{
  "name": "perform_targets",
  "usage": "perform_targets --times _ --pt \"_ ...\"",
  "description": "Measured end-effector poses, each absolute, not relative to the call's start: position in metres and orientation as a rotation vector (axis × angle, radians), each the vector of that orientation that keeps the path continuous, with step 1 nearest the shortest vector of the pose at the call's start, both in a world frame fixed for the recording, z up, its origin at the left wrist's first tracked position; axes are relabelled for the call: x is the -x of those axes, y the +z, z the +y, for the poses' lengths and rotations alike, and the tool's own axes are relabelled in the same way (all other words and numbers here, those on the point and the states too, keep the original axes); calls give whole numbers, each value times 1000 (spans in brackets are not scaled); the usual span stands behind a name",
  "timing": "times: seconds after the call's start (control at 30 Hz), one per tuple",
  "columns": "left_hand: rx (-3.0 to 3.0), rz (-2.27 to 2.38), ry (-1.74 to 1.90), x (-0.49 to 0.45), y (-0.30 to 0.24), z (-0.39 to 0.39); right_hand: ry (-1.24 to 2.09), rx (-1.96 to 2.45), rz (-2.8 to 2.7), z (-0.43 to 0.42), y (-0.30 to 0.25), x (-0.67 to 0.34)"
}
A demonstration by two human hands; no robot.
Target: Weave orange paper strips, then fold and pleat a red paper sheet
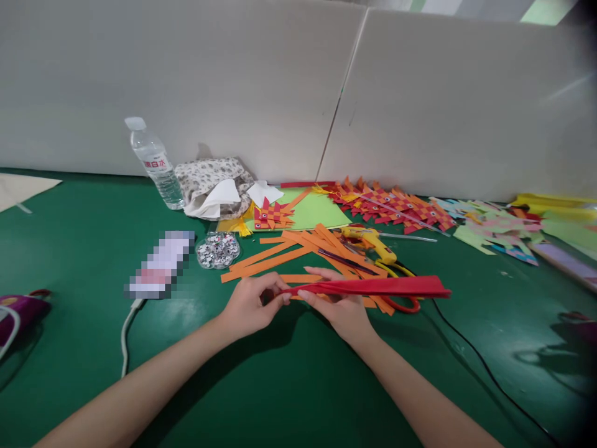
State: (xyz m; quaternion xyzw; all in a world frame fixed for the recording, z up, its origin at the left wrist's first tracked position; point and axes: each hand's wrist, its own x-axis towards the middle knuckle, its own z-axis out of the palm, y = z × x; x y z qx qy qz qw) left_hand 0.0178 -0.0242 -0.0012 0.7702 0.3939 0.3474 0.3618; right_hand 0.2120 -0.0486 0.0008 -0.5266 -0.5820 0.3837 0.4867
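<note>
My left hand (252, 305) pinches the near end of a bundle of red paper strips (373, 286) that stretches out to the right above the green table. My right hand (338, 306) grips the same bundle from below, fingers curled round it just right of the left hand. Loose orange paper strips (289, 249) lie fanned on the table behind both hands. A yellow glue gun (370, 241) rests among them, and red-handled scissors (405, 305) show partly under the red bundle.
A water bottle (156, 165), a patterned cloth pouch (212, 180), a dish of googly eyes (218, 250) and a phone (161, 264) sit left of centre. Woven red-and-orange paper fish (396, 208) lie at the back right on the green table (298, 386). A black cord (485, 367) runs right. Cardboard walls stand behind.
</note>
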Motion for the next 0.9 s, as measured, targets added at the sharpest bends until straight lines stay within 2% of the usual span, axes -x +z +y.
perform_targets --times 0.27,0.4,0.67,0.9 --pt "-1808 886 714 -8 6 -12 1027 1285 -1428 -45 4 -218" --pt "-1760 815 642 -3 8 -9 1045 1438 -1531 -50 4 -220" --pt "-2133 818 430 -8 14 -14 943 1505 -1870 -51 6 -212" --pt "-2249 782 431 -5 15 -14 1038 1491 -1707 -54 9 -212"
